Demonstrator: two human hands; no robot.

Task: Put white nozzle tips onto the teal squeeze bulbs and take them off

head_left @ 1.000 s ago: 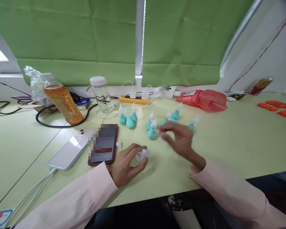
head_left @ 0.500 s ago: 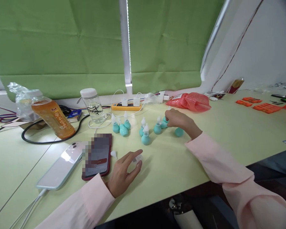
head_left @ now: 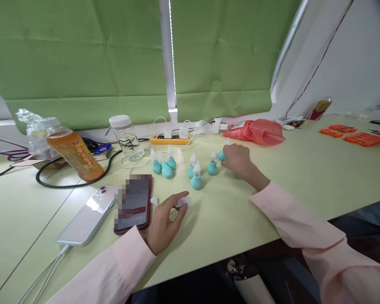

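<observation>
My left hand (head_left: 166, 221) pinches a small clear plastic piece (head_left: 184, 202) between thumb and forefinger, just above the table. The piece's exact kind cannot be made out. My right hand (head_left: 239, 159) is closed on a teal bulb aspirator (head_left: 221, 155), whose clear tip shows above the fingers. Just left of it stands another teal bulb (head_left: 212, 169) with a clear nozzle. Two more upright bulbs (head_left: 196, 181) are nearer the middle, and a small group (head_left: 166, 169) sits farther left. A bit of teal shows below my right hand, mostly hidden.
A small white tip (head_left: 154, 201) lies beside a dark red phone (head_left: 134, 207). A charging phone (head_left: 87, 217), an orange drink bottle (head_left: 77, 156) and a clear water bottle (head_left: 126, 141) are leftward. Behind are a power strip (head_left: 169, 140) and red bubble wrap (head_left: 259, 131).
The view has shifted slightly. My right hand now covers most of the teal bulb below it, and the aspirator it grips shows more upright. My left hand still holds the clear piece, slightly turned.
</observation>
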